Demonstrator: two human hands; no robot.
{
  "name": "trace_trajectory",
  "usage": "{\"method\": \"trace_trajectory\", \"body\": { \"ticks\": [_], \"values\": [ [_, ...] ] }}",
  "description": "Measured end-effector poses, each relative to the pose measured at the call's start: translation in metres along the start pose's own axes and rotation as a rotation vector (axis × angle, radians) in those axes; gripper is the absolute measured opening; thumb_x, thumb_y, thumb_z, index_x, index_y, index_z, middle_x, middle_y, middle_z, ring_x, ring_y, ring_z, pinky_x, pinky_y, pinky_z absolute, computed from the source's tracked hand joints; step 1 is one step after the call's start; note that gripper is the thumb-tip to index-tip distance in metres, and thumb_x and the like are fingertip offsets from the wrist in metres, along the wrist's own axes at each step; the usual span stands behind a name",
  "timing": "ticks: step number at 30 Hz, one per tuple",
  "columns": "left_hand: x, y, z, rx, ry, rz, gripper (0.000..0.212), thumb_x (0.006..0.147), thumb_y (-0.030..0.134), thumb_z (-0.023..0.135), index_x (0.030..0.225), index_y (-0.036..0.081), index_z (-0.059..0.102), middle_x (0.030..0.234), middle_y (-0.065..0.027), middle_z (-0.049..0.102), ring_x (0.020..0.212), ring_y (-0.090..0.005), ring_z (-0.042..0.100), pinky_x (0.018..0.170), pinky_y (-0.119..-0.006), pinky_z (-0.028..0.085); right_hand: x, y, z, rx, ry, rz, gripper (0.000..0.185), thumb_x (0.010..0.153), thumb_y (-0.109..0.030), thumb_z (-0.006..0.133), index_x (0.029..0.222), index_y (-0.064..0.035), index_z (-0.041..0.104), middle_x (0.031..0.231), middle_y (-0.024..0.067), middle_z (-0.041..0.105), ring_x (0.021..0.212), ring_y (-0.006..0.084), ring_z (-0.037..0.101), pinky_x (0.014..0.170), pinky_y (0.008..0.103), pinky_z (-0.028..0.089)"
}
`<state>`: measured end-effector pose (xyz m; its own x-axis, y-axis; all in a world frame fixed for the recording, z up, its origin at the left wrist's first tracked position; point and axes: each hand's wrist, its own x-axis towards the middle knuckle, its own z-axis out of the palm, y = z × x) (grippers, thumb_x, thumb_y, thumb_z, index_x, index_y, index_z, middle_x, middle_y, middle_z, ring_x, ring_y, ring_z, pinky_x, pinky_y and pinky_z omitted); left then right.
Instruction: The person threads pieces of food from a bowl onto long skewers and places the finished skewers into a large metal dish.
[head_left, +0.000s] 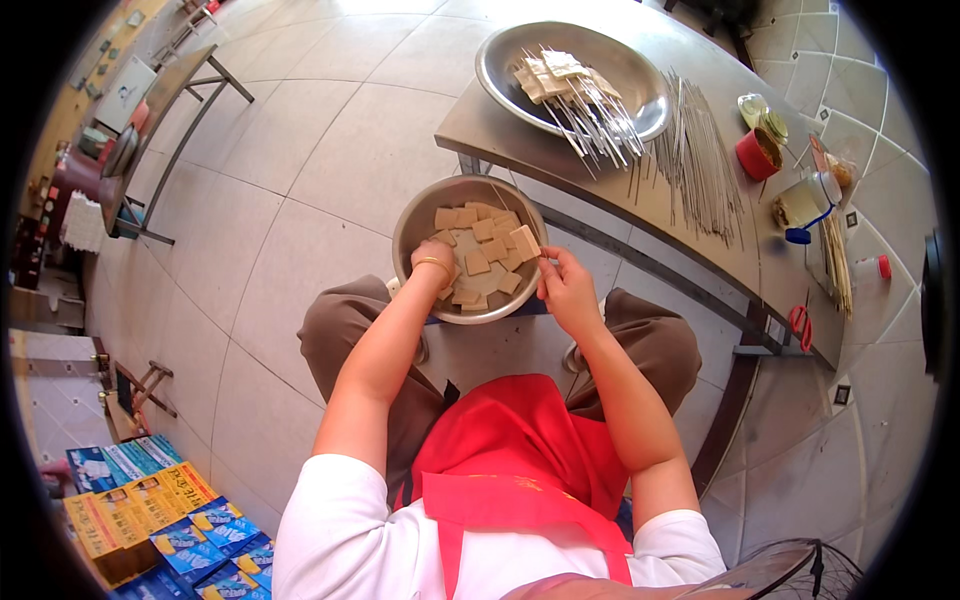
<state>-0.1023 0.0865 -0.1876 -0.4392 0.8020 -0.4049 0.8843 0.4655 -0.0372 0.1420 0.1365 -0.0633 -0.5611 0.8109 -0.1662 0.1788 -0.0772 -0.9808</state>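
Note:
My right hand (564, 283) grips a thin skewer near the right rim of a metal bowl (405, 196); a flat tan square piece (525, 243), like tofu, is threaded on it. My left hand (433, 259) reaches inside the bowl's left side, fingertips down among the squares; whether they grip one is hidden. Several loose tan squares (477, 262) lie in the bowl, which stands between my knees. On the table ahead to the right, a larger metal basin (637, 56) holds a pile of skewered squares (559, 71), their sticks pointing towards me.
Beside the basin, many loose skewers (697, 157) lie on the metal table (570, 176). Farther right are a red container (759, 154), a jar with a blue lid (806, 201) and red-handled scissors (801, 328). Stacked cartons (142, 506) stand at the lower left.

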Motion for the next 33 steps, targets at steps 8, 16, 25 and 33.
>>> {"method": "trace_trajectory", "body": {
  "ticks": [8, 16, 25, 33],
  "values": [
    [-0.021, 0.015, -0.066, -0.990, 0.065, 0.203, 0.034, 0.075, 0.018, 0.071, 0.103, 0.003, 0.059, 0.101, -0.0097, 0.064, 0.087, -0.0260, 0.064, 0.081, -0.032, 0.052, 0.003, 0.004, 0.004, -0.031, 0.005, 0.014, 0.021, 0.093, -0.011, 0.049, 0.108, 0.0011, 0.055, 0.058, 0.0024, 0.053, 0.050, 0.0080, 0.046, 0.047, 0.0245, 0.037],
    [-0.034, 0.012, -0.103, -2.215, -0.073, 0.251, 0.031, 0.086, 0.014, 0.064, 0.113, 0.002, 0.052, 0.110, -0.0098, 0.062, 0.101, -0.0177, 0.060, 0.088, -0.028, 0.051, 0.000, -0.001, 0.009, 0.153, -0.104, 0.041, 0.021, 0.095, -0.014, 0.048, 0.112, -0.0020, 0.053, 0.058, 0.0004, 0.052, 0.044, 0.0054, 0.039, 0.041, 0.0200, 0.031],
    [-0.043, 0.000, -0.120, -2.499, -0.026, 0.097, 0.024, 0.091, 0.014, 0.056, 0.113, 0.003, 0.051, 0.115, -0.0140, 0.059, 0.101, -0.0197, 0.060, 0.085, -0.027, 0.053, -0.004, -0.003, 0.013, 0.201, -0.266, 0.105, 0.022, 0.095, -0.015, 0.048, 0.111, -0.0006, 0.051, 0.059, 0.0019, 0.052, 0.042, 0.0065, 0.040, 0.040, 0.0200, 0.030],
    [-0.044, -0.001, -0.123, -2.578, -0.050, 0.109, 0.025, 0.092, 0.014, 0.054, 0.113, 0.002, 0.050, 0.115, -0.0137, 0.058, 0.102, -0.0199, 0.060, 0.085, -0.027, 0.054, -0.003, -0.001, 0.013, 0.248, -0.290, 0.136, 0.023, 0.095, -0.016, 0.048, 0.111, 0.0002, 0.049, 0.060, 0.0028, 0.052, 0.042, 0.0075, 0.040, 0.039, 0.0203, 0.030]
  ]
}}
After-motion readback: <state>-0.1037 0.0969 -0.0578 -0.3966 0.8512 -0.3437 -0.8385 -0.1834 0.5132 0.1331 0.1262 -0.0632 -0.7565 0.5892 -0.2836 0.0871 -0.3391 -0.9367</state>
